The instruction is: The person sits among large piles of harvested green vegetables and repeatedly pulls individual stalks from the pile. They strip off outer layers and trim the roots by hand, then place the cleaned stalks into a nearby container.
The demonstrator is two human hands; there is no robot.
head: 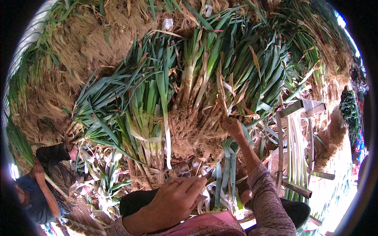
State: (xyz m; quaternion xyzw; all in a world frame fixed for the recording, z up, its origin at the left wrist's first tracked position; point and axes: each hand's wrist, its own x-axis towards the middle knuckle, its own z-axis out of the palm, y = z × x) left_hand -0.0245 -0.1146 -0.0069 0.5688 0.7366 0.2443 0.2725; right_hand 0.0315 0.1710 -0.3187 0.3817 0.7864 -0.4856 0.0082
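Note:
Heaps of long green onions (192, 70) with pale stems and brown fibrous roots lie before me. My right hand (234, 126) reaches forward and its fingers are closed around the lower end of a dry, brownish onion stalk (221, 91) at the pile. My left hand (181, 193) is held low over my lap with its fingers bent together; whether something small is in it cannot be told. A loose onion with a white shank (167, 138) lies beyond that hand. Below my right hand hang flat green leaves (226, 168).
A metal rack (280, 147) at the right holds peeled white stalks (295, 138). Stripped leaves (103, 180) litter the ground at the left, near a co-worker's arm (44, 185). Root masses (85, 38) are heaped behind.

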